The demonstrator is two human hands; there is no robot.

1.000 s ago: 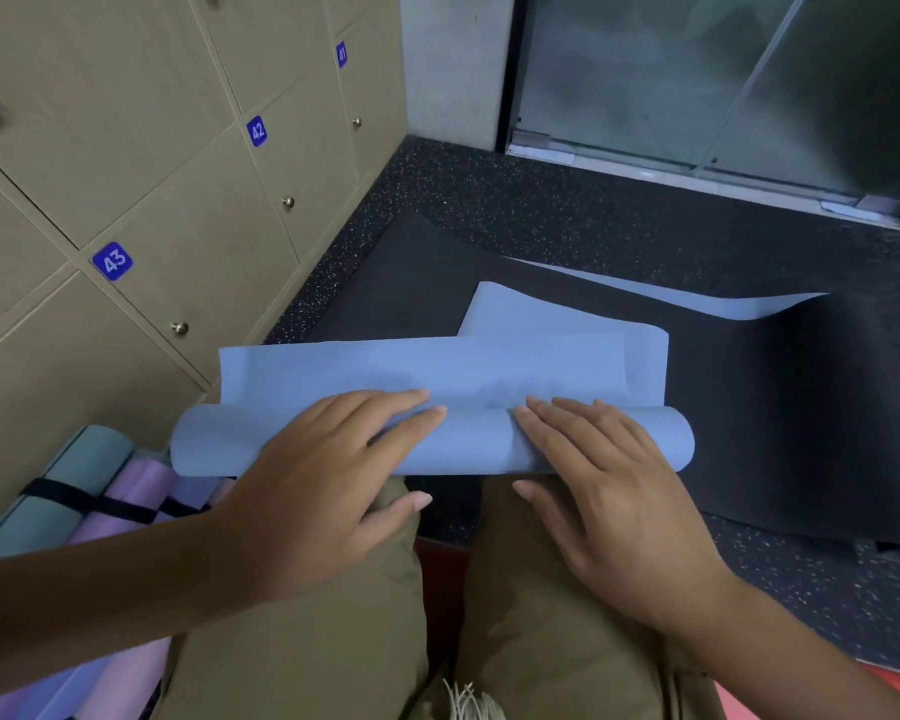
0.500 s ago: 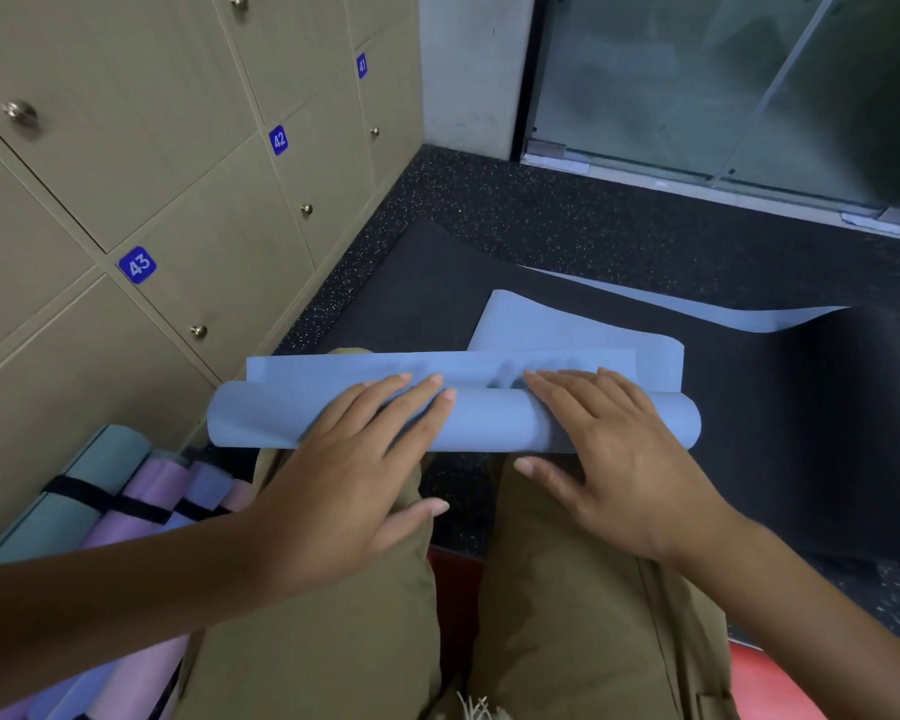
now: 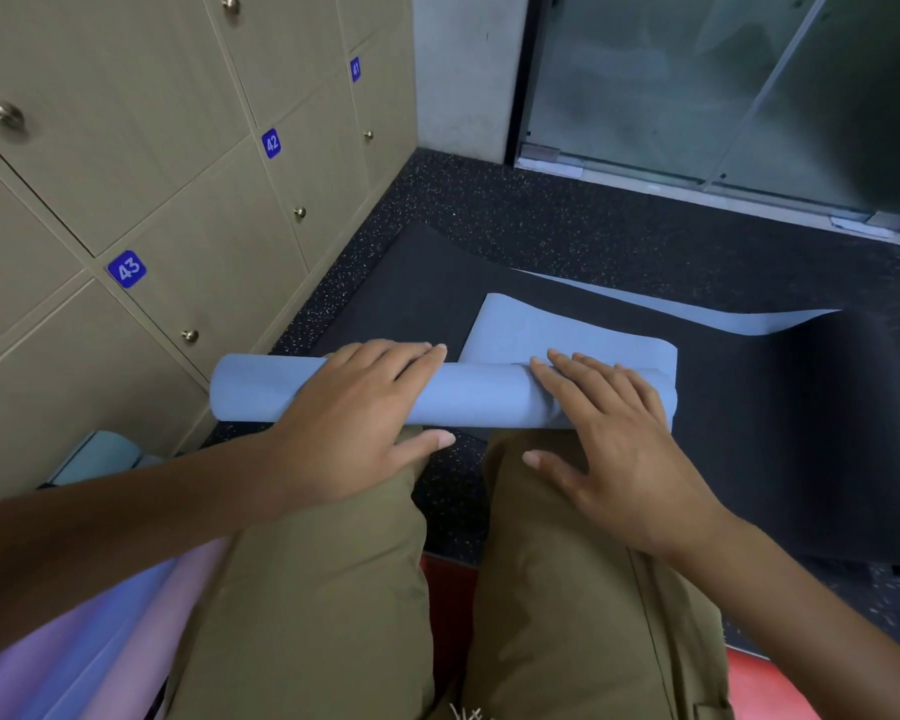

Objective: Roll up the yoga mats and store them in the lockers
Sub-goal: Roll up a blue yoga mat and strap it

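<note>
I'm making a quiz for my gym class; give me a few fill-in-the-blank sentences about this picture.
1. Both hands, left hand and right hand, press on a partly rolled mat coloured ____.
2. That mat lies on a flat mat coloured ____.
3. The nearest numbered locker label reads ____.
4. All visible locker doors are ____.

Missing words: blue; black; 43; closed

Dark speckled rubber floor (image 3: 515, 210), grey wall corner (image 3: 463, 70) (plain concrete look), frosted glass doors (image 3: 697, 80) behind.

Head camera, looking down, close over knees (image 3: 333, 589).
</note>
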